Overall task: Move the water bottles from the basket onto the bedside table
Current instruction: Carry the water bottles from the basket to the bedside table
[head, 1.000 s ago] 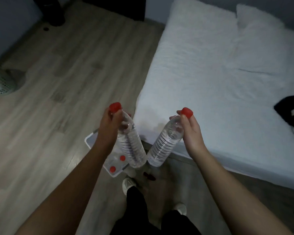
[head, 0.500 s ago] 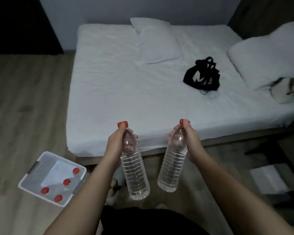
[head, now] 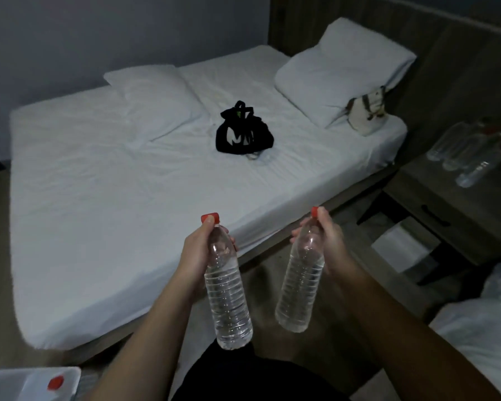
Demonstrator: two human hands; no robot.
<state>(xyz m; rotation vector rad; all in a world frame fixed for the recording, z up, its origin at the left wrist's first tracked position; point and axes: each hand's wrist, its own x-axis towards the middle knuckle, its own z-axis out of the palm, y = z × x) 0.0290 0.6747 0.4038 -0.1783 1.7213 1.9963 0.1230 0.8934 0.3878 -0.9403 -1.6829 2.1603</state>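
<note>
This is a bedroom. A wide bed with a white sheet and white pillows fills the middle, with a wooden headboard panel behind it, and a bedside table with a drawer stands just beside it and carries clear bottles. The corner of a second bed, also white, shows at the right edge.

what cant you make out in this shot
Head view, basket: cut off by the bottom-left corner, so what remains inside is unknown.
Head view, bedside table: right part cut off by the edge.
Head view, placed bottles: dim and blurred, count unclear.
</note>
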